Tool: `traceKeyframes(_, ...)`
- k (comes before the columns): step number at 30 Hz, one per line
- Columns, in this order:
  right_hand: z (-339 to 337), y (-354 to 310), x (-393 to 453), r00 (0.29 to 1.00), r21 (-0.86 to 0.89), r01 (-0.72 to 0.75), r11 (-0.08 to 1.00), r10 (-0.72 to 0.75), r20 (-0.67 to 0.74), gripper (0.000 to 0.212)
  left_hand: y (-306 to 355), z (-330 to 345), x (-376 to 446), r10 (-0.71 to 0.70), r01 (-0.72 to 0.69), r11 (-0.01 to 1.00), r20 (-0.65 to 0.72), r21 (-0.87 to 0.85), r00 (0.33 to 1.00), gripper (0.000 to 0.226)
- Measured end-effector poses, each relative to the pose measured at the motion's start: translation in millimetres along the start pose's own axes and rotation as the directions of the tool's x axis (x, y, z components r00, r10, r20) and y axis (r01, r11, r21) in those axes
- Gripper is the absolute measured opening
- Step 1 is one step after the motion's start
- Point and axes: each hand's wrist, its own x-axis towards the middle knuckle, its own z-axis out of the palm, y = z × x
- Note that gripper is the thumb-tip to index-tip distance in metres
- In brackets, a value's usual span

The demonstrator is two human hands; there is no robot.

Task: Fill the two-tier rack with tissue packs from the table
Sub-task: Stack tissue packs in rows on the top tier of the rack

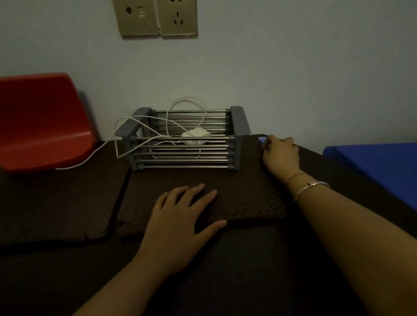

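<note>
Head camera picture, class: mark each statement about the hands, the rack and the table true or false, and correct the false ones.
1. The left hand lies flat with spread fingers on the dark mat. True.
2. The right hand reaches to the left of the rack. False: it is to the right of the rack, fingers curled round a small blue thing.
3. A white charger and cable lie inside the rack. True.
4. The rack is full of tissue packs. False: no packs show in it.
5. The chair at the left is blue. False: it is red.
</note>
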Motion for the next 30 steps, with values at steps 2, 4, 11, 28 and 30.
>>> traceKeyframes(2,-11.0,0.8,-14.6,0.999,0.061,-0.043,0.997,0.042,0.005,0.015,1.8,-0.8,-0.6,-0.001,0.001,1.000,0.008,0.009,1.000,0.069)
traceKeyframes(4,-24.4,2.7,-33.8,0.999,0.127,-0.046,0.991,0.046,0.003,0.010,3.8,-2.5,-1.4,-0.013,0.013,1.000,-0.003,-0.008,1.000,0.068)
traceKeyframes(11,-98.3,-16.4,-123.0,0.971,0.410,0.206,0.888,-0.237,0.025,0.025,19.4,-23.6,-22.0,-0.170,0.163,0.973,-0.031,-0.163,0.985,0.060)
traceKeyframes(28,-201.3,-231.3,-316.3,0.879,0.739,0.291,0.607,-0.475,0.044,0.032,59.4,-311.4,-236.0,0.051,0.042,0.981,-0.467,0.187,0.883,0.026)
traceKeyframes(30,-204.4,-252.8,-329.3,0.861,0.716,0.331,0.614,-0.507,0.037,0.039,49.0,-332.8,-262.0,0.044,0.106,0.957,-0.497,0.269,0.867,0.027)
